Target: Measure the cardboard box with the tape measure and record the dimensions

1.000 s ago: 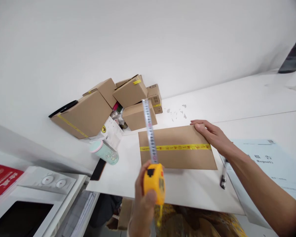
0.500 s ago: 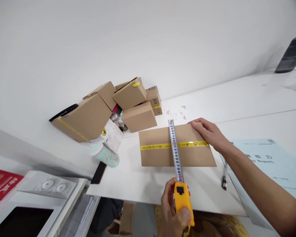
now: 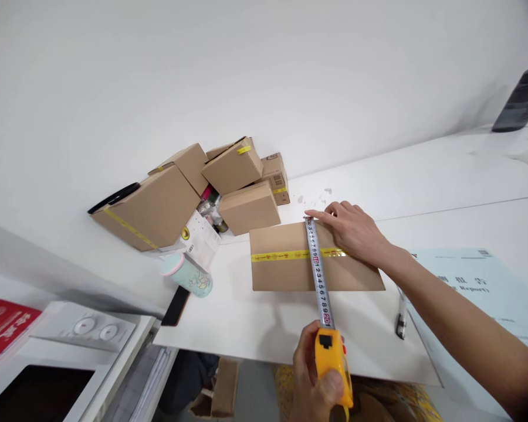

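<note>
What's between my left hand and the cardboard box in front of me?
In the head view, the metal measuring tape runs from the yellow case in your left hand, over a strip of white table and across the cardboard box.

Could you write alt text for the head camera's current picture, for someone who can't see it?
A left hand holds a yellow tape measure, its blade extended across a taped cardboard box on a white table, the right hand at the blade's far end. More cardboard boxes and a mint-green tumbler are to the left.
</note>
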Action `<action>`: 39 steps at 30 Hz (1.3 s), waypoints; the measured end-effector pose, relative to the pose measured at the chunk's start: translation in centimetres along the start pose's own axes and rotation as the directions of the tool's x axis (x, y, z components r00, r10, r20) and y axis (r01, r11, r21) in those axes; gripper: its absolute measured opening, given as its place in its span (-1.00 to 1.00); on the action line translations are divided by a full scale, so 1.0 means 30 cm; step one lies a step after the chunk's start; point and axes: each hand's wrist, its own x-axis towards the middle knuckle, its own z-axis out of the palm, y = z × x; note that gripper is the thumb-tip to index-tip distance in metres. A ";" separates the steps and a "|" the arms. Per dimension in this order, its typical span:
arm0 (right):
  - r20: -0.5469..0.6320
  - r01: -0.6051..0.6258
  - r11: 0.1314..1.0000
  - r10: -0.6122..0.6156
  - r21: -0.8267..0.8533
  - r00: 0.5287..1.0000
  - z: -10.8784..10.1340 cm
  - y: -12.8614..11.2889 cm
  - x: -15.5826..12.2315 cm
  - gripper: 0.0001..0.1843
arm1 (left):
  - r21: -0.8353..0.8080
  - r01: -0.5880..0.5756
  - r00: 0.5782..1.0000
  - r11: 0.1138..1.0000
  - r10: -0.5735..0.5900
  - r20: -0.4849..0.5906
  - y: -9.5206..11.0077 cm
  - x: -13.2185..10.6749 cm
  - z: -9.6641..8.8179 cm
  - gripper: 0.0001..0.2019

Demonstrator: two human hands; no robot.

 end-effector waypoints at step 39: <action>-0.269 -0.170 0.816 0.367 0.552 0.890 0.100 -0.172 -0.463 -0.63 | 0.324 0.088 0.958 0.942 -0.169 0.232 0.064 -0.033 -0.164 0.06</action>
